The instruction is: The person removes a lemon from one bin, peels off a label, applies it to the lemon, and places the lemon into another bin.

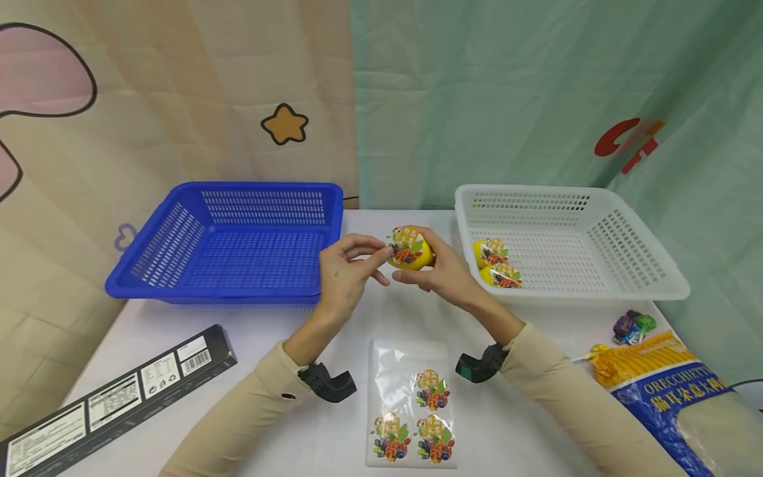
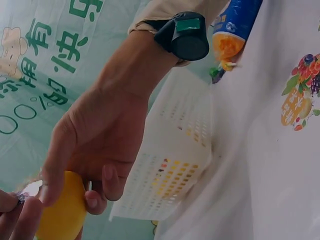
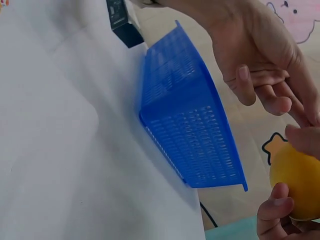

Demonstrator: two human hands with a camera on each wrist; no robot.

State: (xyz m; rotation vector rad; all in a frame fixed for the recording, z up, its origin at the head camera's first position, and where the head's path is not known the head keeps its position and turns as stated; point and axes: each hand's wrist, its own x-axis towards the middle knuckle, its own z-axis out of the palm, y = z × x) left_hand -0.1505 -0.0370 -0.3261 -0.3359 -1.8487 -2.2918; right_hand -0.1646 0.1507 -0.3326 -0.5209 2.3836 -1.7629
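Observation:
A yellow lemon is in my right hand, fingers and thumb curled round it above the middle of the table. A fruit-printed sticker covers the lemon's front. The thumb and fingertips of my left hand pinch the sticker's left edge; in the left wrist view that edge stands up from the lemon. Below the hands lies a sticker sheet with three stickers left on it. Two yellow fruits with the same stickers sit in the left part of the white basket.
A blue basket stands at the left. In front of it lies a long black box. At the right are a bag of orecchiette pasta, wrapped candies and a lollipop. A curtain hangs behind the table.

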